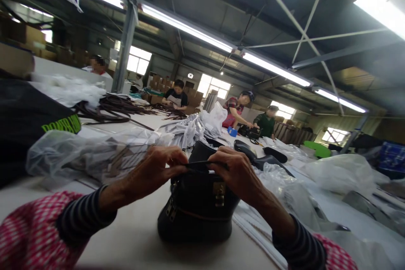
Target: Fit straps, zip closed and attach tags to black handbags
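A black handbag (pixel 199 215) with a gold-coloured clasp (pixel 219 194) stands upright on the white table (pixel 126 240) in front of me. Across its top runs a thin black strap (pixel 198 163), stretched between my two hands. My left hand (pixel 163 164) pinches the strap at the bag's upper left. At the upper right, my right hand (pixel 232 168) grips the other end, with its fingers bent over the bag's top edge. Behind the strap the bag's raised back part (pixel 202 150) shows. The bag's inside is hidden from me.
Clear plastic bags (pixel 95 156) lie to the left, and more plastic wrap (pixel 284 190) lies to the right. Brown straps (pixel 107 107) are heaped farther back. Black bag pieces (pixel 268 160) rest behind my right hand. Several people work at the far tables.
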### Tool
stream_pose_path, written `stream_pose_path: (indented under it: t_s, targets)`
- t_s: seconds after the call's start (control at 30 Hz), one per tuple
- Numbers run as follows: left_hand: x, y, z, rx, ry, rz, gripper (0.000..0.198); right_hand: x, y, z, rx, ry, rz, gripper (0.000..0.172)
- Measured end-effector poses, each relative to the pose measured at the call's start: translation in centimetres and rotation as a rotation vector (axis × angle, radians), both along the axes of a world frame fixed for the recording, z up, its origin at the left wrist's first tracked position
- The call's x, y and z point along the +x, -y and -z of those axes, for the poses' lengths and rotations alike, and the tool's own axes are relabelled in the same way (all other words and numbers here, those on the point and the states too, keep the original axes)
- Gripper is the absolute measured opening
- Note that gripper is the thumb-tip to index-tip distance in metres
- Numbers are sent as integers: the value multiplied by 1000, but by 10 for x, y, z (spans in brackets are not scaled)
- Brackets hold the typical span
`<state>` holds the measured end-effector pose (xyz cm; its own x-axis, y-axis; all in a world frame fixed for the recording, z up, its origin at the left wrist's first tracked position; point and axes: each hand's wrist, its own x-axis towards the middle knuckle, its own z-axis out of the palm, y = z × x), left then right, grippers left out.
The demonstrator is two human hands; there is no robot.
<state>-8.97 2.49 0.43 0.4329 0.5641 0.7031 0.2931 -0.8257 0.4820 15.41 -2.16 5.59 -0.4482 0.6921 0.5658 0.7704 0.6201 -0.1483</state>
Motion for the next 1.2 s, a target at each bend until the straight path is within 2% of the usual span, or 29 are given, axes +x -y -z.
stream_pose_path:
  t_s: [0.17, 0.23, 0.33, 0.47, 0.57, 0.67, 0.8, 0.87, 1.0, 1.07, 1.2]
  targets:
    - [14, 0, 11, 243, 68, -75, 15, 6, 3, 3, -68, 26, -53, 7]
    - [16, 0, 13, 256, 77, -71, 16, 8, 5, 2, -120, 12, -69, 9]
    - [11, -1, 9, 109, 53, -49, 12, 8, 6, -1, -185, -5, -90, 13]
    - [-2, -3, -5, -130, -54, 66, 7, 2, 5, -7, -241, 11, -85, 15]
    - [-5, -3, -11, -177, -95, 92, 7, -5, -1, -12, -268, 54, -80, 15]
    - [1, 0, -7, -167, -27, 50, 9, -12, -8, -16, -331, 56, -89, 13]
    - [11, 7, 1, -330, 175, 36, 15, -17, -11, -19, -427, 13, -92, 15]
    - [14, 10, 4, -355, 219, 42, 15, -18, -11, -21, -443, 17, -85, 12]
    - [16, 14, 6, -354, 254, 46, 14, -21, -14, -22, -392, 130, -36, 1]
    - [16, 15, 7, -368, 273, 59, 15, -22, -16, -23, -340, 181, -36, 4]
    - [16, 14, 9, -384, 242, 69, 15, -23, -16, -22, -351, 177, -18, 7]
